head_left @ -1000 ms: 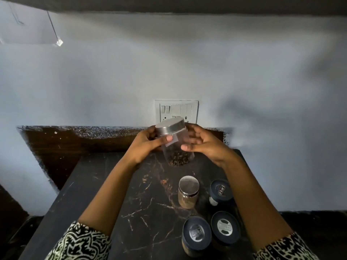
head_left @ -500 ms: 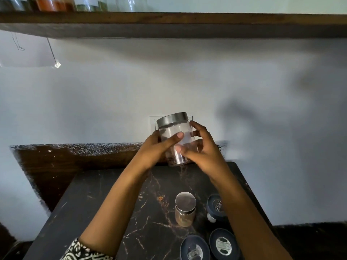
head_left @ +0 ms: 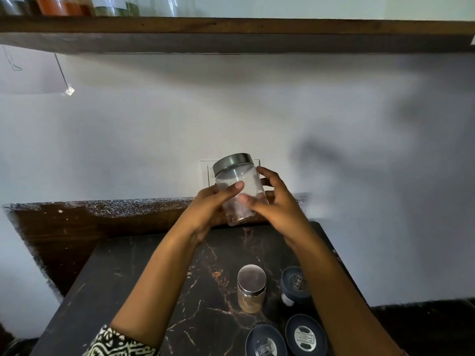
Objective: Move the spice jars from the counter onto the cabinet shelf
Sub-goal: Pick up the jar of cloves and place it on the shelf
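A clear spice jar (head_left: 237, 181) with a grey metal lid is held in the air above the back of the dark marbled counter (head_left: 144, 286), tilted slightly left. My left hand (head_left: 210, 209) grips its left side and my right hand (head_left: 272, 206) wraps its right side and front. On the counter below stand a small jar with a silver lid (head_left: 251, 287) and three dark-lidded jars (head_left: 295, 283), (head_left: 266, 341), (head_left: 305, 335). The wooden cabinet shelf (head_left: 257, 27) runs across the top of the view.
Several jars with red and green contents (head_left: 59, 6) stand on the shelf's left part. A white switch plate (head_left: 205, 170) is on the wall behind the held jar. A dark wooden backsplash (head_left: 77, 227) edges the counter's rear.
Both hands have raised the jar higher toward the shelf. The view has tilted up, so the shelf and its jars now show.
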{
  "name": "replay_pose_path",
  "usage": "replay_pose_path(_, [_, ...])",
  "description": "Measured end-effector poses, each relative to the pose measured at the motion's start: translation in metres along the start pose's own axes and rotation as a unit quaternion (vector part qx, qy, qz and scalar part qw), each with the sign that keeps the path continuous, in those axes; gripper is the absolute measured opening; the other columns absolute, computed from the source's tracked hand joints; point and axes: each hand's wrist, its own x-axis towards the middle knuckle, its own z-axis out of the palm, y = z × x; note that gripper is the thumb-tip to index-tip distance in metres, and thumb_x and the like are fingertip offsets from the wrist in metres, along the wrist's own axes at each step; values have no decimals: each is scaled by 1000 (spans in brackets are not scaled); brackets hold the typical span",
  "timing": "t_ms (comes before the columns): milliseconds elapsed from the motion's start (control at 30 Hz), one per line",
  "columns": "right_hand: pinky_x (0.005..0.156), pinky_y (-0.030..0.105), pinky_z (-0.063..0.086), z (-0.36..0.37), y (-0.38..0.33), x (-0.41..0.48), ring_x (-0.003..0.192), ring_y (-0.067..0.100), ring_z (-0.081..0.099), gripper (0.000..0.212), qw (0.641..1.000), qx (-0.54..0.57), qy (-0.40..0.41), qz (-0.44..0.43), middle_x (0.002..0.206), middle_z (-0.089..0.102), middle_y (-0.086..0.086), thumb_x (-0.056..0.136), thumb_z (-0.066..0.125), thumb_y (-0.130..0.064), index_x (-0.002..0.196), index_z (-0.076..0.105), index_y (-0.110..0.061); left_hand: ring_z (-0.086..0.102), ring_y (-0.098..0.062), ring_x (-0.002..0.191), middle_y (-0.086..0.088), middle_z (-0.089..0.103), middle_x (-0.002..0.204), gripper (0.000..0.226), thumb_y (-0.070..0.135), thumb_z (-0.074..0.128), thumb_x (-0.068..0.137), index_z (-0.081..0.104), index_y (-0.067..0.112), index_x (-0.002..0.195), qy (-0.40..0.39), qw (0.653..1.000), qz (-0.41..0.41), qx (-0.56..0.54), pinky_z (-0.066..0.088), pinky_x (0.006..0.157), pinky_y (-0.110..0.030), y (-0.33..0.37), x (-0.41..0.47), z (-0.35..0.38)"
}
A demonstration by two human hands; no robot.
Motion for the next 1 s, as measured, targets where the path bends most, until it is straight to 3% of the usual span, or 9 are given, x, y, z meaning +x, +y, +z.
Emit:
replay_pose_path(33, [94,37,52,-5,-2,2,113,18,57,80,997,68,-16,28,135,49,3,66,75,-42,137,39,-32,69,-24,87,-12,73,100,53,41,76,70,65,8,109,-23,999,-12,-36,54,69,-32,0,0,-4])
replay_pose_path(100, [100,48,47,-11,-2,5,114,23,59,71,980,169,-78,76,131,54,5,68,73,-38,133,45,-29,67,-27,98,-17,68,114,70,41,83,63,61,5,119,-70,990,-34,-119,58,75,-35,0,-2,-8])
replay_pose_path(200, [96,51,48,-7,1,7,113,27,61,70,964,221,-111,96,124,61,8,69,72,-27,133,43,-25,61,-31,111,-23,58,129,84,42,81,66,50,2,133,-94,981,-34,-168,54,91,-41,-2,-2,-4])
replay_pose_path(367, [68,13,54,4,3,5,91,4,63,73,990,135,0,37,106,60,-7,78,73,-20,139,34,-26,66,-27,106,-16,68,115,50,38,54,87,57,5,126,7,994,-6,-111,52,91,-36,-10,-1,10])
replay_pose_path(500, [61,0,47,2,1,1,91,-6,53,78,998,51,23,-5,112,49,-10,78,74,-24,140,28,-30,71,-20,90,-13,72,104,37,28,53,92,61,1,117,24,990,-10,-138,58,73,-27,-6,-2,10])
replay_pose_path(600, [73,11,50,-3,-5,2,106,7,54,75,998,55,11,5,127,44,-6,80,70,-30,140,27,-36,67,-24,96,-18,67,113,48,30,60,84,59,-1,121,41,988,-3,-150,58,81,-32,-2,-3,13])
replay_pose_path(767, [106,53,38,-21,-8,6,122,21,53,47,979,187,-1,79,136,53,1,88,61,-23,132,48,-34,66,-24,92,-18,63,116,38,23,52,94,55,1,124,62,980,25,-185,60,68,-29,3,-5,19])
replay_pose_path(933, [104,52,41,-26,-13,4,125,27,51,16,949,301,-5,95,122,62,11,86,59,-14,101,65,-14,60,-32,112,-16,62,124,55,29,61,81,53,5,130,82,978,60,-182,48,92,-45,9,-6,22])
replay_pose_path(1000, [103,51,42,-27,-14,4,126,27,51,14,946,310,-1,92,126,60,14,88,57,-12,100,65,-13,62,-29,109,-12,64,118,51,27,60,83,54,6,128,80,979,70,-175,54,81,-37,10,-6,23])
